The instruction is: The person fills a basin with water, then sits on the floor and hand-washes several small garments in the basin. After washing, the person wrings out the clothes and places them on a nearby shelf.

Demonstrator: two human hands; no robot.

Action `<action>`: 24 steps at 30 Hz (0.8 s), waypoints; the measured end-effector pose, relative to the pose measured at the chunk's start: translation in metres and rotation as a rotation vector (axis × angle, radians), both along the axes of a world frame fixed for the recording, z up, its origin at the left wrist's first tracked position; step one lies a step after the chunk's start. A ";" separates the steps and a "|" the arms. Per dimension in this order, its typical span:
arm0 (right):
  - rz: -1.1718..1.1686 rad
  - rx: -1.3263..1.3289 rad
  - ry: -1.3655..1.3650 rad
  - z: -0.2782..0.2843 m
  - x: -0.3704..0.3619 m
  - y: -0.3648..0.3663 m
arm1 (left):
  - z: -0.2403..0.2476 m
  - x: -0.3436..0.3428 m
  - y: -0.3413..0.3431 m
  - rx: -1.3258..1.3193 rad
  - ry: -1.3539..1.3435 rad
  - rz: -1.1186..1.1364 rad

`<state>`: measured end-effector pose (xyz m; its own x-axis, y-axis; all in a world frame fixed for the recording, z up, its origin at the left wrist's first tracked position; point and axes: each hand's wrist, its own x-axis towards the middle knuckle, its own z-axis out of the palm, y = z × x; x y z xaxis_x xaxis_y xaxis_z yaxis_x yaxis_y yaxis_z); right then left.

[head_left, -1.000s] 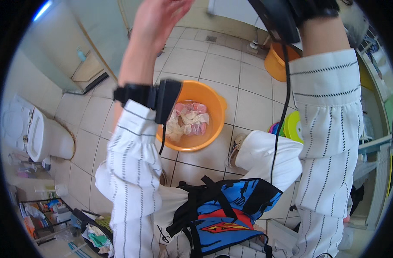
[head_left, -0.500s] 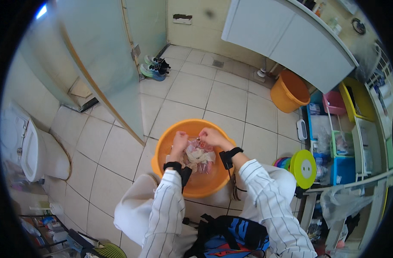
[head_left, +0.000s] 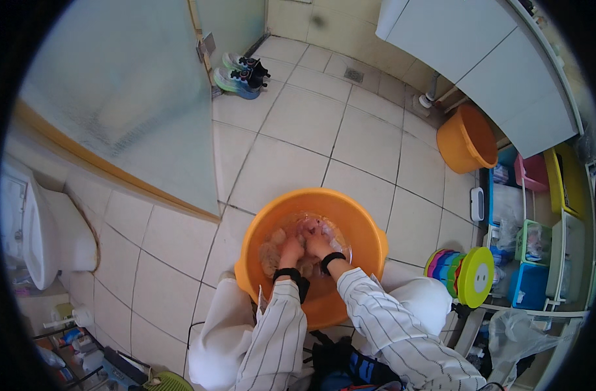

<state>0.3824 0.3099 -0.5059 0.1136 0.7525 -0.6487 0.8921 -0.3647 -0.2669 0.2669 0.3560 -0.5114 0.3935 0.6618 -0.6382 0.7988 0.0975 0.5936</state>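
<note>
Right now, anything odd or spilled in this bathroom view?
Minor things only. Brownish staining runs along the foot of the toilet, darker than the tiles nearby. A blurry dark spot shows near top centre; lens or wall, can't tell. I see no spill beside the orange basin.

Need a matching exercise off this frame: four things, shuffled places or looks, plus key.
Things
1. Beige cloth
2. Shoes
3. Bucket
4. Round banded item

Places or looks
A. On the floor near the white cabinet
B. Yellow-green face, multicoloured side
C. In the orange basin, where the left hand and right hand reach in
D. Beside the frosted glass panel

Pairs: 1-C, 2-D, 3-A, 4-B
</note>
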 end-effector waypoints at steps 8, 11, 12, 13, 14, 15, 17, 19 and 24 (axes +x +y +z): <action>-0.122 0.089 -0.075 -0.006 -0.001 -0.017 | -0.028 -0.002 -0.027 0.363 0.204 0.051; 0.252 0.086 -0.096 0.001 0.004 -0.013 | -0.022 0.007 -0.029 0.003 0.056 -0.102; 0.268 0.018 -0.061 0.002 0.008 -0.008 | -0.014 0.007 -0.026 -0.009 0.010 0.016; 0.128 0.031 -0.022 0.002 0.012 -0.004 | -0.003 0.001 -0.026 -0.025 -0.032 0.128; -0.067 0.001 -0.002 0.001 0.017 0.003 | 0.010 -0.007 -0.028 -0.001 -0.050 0.274; -0.229 0.055 -0.011 0.000 0.014 0.001 | 0.021 -0.007 -0.034 0.042 0.060 0.286; -0.252 0.038 -0.093 -0.004 0.009 -0.001 | 0.034 -0.001 -0.047 0.205 0.318 0.373; -0.102 0.064 -0.231 -0.008 -0.007 -0.011 | 0.030 -0.003 -0.055 0.359 0.154 0.335; -0.179 0.165 -0.044 -0.017 -0.024 -0.021 | -0.010 -0.006 -0.057 0.025 -0.201 0.573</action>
